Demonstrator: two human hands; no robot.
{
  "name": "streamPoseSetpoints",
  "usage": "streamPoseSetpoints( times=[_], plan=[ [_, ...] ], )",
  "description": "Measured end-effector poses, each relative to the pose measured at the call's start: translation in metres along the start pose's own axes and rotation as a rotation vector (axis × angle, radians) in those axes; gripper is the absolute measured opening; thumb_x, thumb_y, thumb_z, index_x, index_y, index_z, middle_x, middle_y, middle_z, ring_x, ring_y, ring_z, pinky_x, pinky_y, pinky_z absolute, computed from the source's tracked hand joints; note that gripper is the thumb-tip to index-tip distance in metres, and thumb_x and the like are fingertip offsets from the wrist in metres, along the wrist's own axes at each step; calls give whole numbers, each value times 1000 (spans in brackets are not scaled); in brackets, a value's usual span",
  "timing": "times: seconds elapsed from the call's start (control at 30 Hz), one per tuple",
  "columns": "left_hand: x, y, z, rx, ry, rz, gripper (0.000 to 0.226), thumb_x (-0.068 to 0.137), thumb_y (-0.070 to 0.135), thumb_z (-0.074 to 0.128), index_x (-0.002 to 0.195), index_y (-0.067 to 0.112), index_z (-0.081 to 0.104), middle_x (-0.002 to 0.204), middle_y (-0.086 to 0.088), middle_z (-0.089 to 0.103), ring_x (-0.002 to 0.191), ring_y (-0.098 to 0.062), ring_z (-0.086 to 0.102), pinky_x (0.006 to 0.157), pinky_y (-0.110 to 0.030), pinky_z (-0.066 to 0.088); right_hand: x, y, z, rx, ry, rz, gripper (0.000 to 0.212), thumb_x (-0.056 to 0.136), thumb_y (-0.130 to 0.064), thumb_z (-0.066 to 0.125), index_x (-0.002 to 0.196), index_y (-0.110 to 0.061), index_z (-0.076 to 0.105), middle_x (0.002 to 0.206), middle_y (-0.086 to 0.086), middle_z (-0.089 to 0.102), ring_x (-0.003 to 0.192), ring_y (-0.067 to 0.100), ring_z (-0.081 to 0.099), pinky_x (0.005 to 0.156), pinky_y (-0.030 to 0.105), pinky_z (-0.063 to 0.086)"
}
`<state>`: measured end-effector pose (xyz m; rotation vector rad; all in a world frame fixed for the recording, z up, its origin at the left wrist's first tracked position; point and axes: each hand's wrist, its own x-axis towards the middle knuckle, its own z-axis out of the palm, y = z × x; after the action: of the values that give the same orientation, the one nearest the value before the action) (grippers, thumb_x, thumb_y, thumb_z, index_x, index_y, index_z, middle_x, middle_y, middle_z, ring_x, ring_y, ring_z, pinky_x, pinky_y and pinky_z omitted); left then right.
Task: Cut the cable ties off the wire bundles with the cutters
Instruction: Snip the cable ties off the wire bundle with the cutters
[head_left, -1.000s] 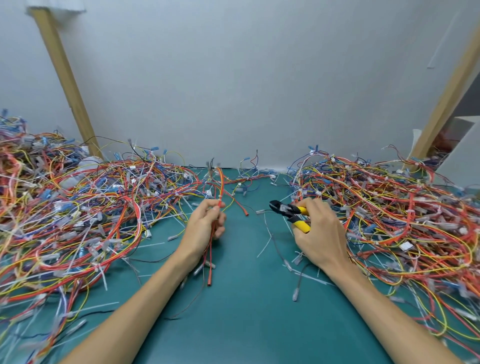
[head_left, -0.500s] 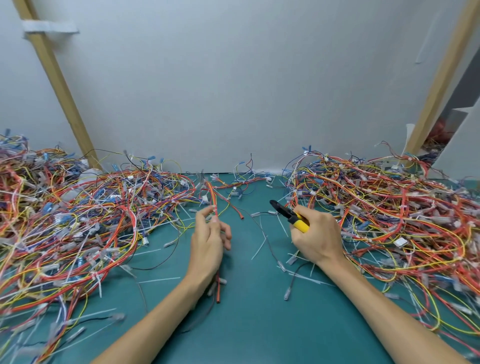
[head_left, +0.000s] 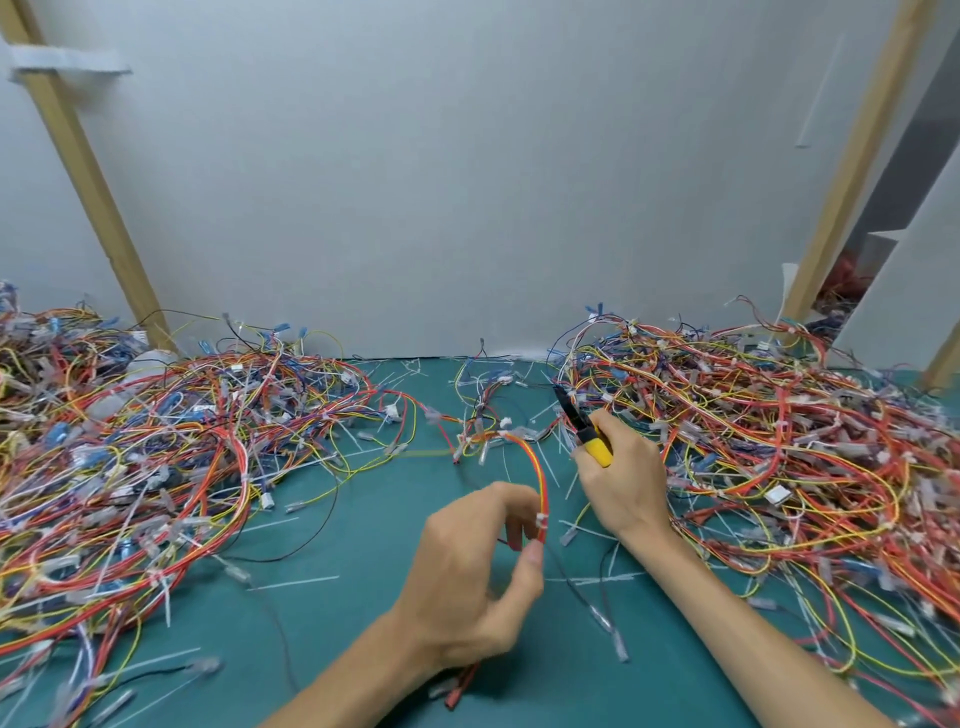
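My left hand (head_left: 475, 587) pinches a thin red, orange and yellow wire bundle (head_left: 537, 475) between thumb and fingers, just below a small white cable tie (head_left: 541, 518) wrapped round it. The bundle arcs up and away towards the middle of the green mat. My right hand (head_left: 621, 475) grips the yellow-handled cutters (head_left: 582, 423), whose black jaws point up and left, a hand's width to the upper right of the tie. Whether the jaws are parted is unclear.
Large tangles of coloured wire bundles lie on the left (head_left: 135, 467) and on the right (head_left: 769, 441) of the green mat (head_left: 337, 649). Cut white ties and loose wire ends are scattered across the mat between them. A white wall stands behind, with wooden posts (head_left: 88, 176) at both sides.
My left hand has drawn back towards me and to the right, lifting the thin wire bundle off the mat. The right hand has kept the cutters and stayed by the right pile.
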<state>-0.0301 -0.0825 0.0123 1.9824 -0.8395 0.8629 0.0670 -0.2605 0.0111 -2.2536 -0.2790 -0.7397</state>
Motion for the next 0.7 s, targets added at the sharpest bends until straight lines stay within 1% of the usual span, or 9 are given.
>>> streamPoseSetpoints(
  times=[0.13, 0.23, 0.3, 0.37, 0.43, 0.5, 0.6, 0.67, 0.7],
  plan=[
    [1, 5, -1, 17, -76, 232, 22, 76, 12, 59, 97, 12, 54, 81, 1, 57, 66, -16, 50, 62, -20, 37, 1, 0, 1, 97, 20, 8, 13, 75, -30, 54, 71, -19, 46, 59, -1, 49, 58, 20, 45, 54, 38, 38],
    [0, 11, 5, 38, -162, 363, 10, 84, 17, 53, 92, 11, 55, 76, -4, 57, 61, -22, 42, 56, -28, 33, 3, 1, 1, 172, -1, 28, 11, 78, -26, 56, 78, -15, 56, 66, 6, 58, 63, 28, 53, 60, 47, 48],
    [-1, 12, 7, 74, -193, 375, 21, 93, 21, 44, 83, 9, 57, 70, -5, 55, 60, -22, 37, 53, -32, 30, 1, 1, 0, 256, -3, 31, 8, 80, -24, 57, 83, -18, 60, 72, 3, 64, 68, 26, 59, 65, 46, 52],
    [1, 11, 6, 89, -185, 335, 36, 98, 24, 36, 74, 9, 57, 65, -4, 48, 59, -21, 32, 55, -30, 26, 0, 0, -1, 332, -4, 42, 8, 78, -23, 58, 84, -26, 63, 76, -7, 66, 69, 15, 61, 68, 33, 52],
    [0, 7, 2, 95, -171, 276, 39, 99, 25, 34, 69, 10, 54, 62, -2, 44, 58, -20, 30, 57, -28, 23, 0, -1, 0, 428, -1, 80, 12, 76, -21, 59, 82, -28, 65, 77, -10, 68, 72, 12, 62, 70, 24, 50],
    [-1, 1, 0, 77, -156, 170, 45, 101, 28, 32, 65, 10, 52, 58, -1, 42, 54, -21, 32, 52, -29, 26, 1, -2, 0, 550, 5, 115, 14, 76, -16, 58, 84, -19, 68, 80, -3, 70, 79, 21, 66, 75, 30, 54],
    [-4, -10, -4, 11, -139, -64, 55, 103, 36, 26, 63, 9, 51, 55, -1, 45, 51, -21, 42, 49, -37, 37, 4, -1, 1, 689, -10, 165, 11, 80, -1, 57, 86, -2, 66, 82, 16, 68, 80, 30, 67, 70, 42, 56],
    [-3, -20, -7, 3, -84, -192, 53, 103, 40, 26, 65, 14, 53, 56, 3, 51, 53, -16, 50, 54, -38, 44, 7, -1, 0, 757, -21, 201, 14, 86, 9, 52, 86, 2, 64, 78, 23, 65, 74, 31, 66, 64, 41, 56],
    [-3, -26, -9, 19, -47, -257, 52, 101, 42, 26, 66, 17, 54, 57, 3, 53, 54, -14, 53, 57, -38, 46, 7, -1, 0, 790, -24, 224, 15, 86, 9, 51, 83, 1, 63, 73, 22, 63, 69, 30, 65, 60, 38, 56]
  ],
)
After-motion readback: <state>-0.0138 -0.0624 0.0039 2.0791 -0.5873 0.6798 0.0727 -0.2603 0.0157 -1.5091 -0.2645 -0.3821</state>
